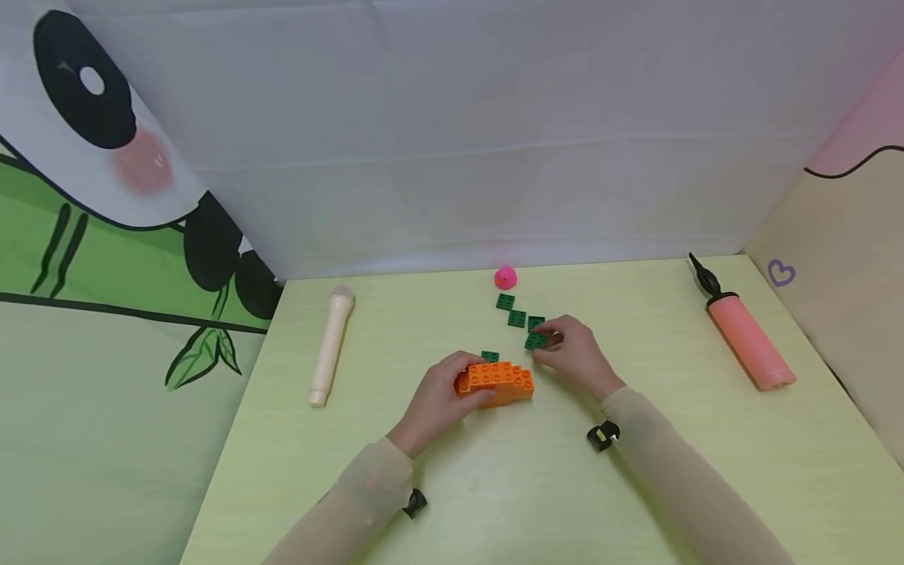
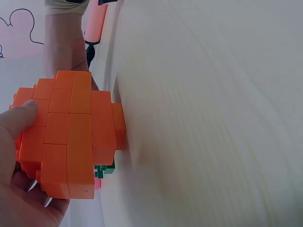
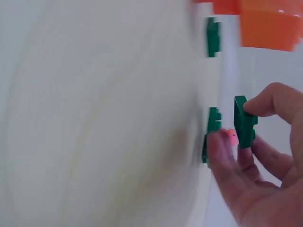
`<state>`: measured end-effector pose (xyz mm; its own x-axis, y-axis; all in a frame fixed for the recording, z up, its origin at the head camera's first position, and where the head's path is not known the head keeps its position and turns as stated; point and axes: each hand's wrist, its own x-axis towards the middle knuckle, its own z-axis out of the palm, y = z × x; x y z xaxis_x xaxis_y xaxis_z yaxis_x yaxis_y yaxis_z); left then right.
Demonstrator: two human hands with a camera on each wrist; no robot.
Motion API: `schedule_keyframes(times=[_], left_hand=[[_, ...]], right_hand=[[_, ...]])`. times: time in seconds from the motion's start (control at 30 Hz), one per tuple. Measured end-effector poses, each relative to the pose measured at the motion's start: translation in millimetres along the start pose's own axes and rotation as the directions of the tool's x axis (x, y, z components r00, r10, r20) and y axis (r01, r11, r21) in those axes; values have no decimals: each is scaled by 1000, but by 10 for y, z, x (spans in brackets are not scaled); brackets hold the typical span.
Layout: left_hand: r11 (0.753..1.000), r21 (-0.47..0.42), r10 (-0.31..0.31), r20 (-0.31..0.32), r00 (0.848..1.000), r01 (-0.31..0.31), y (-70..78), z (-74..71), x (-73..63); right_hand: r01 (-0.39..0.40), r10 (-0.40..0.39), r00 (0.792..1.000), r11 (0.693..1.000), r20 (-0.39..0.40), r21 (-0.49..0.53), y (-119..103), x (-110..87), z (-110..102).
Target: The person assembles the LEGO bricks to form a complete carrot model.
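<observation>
My left hand (image 1: 446,392) grips a stepped block of orange toy bricks (image 2: 57,137), thumb on one face and fingers curled behind it. Just to its right, my right hand (image 1: 575,353) pinches a small green brick (image 3: 244,122) between its fingers, above the table. Beneath and behind that hand, another green brick (image 1: 536,322) lies on the table. A further green brick (image 1: 490,356) shows just behind the orange block. Farther back lie two more green bricks, one nearer (image 1: 517,318) and one farther (image 1: 504,302).
A small pink object (image 1: 504,277) sits at the table's back edge by the white wall (image 1: 452,196). On the left lies a cream stick with a rounded head (image 1: 330,345). A pink hand pump with a black nozzle (image 1: 750,337) lies on the right.
</observation>
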<state>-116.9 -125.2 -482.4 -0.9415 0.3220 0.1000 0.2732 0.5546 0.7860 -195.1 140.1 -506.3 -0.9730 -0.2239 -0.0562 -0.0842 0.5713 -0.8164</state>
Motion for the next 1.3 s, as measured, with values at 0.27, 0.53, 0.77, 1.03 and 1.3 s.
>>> schedule_keyframes(times=[0.27,0.53,0.77,1.03,1.3], left_hand=[[1000,-3,4,19,1000,-4,-1,-24,14],[1000,1,11,31,999,-11,-3,-23,29],[999,17,38,23,999,-38,-10,-27,29],[998,19,57,20,998,-57,-21,-29,36],[997,28,73,12,997,-74,-26,-28,41]], right_hand=[[-114,22,978,886,206,449,-135,-143,-158],[-155,-3,961,824,278,544,-334,-310,-218],[-185,9,954,804,299,565,-471,-420,-183],[-190,24,955,812,294,551,-537,-451,-106],[-202,14,949,793,315,574,-596,-468,-66]])
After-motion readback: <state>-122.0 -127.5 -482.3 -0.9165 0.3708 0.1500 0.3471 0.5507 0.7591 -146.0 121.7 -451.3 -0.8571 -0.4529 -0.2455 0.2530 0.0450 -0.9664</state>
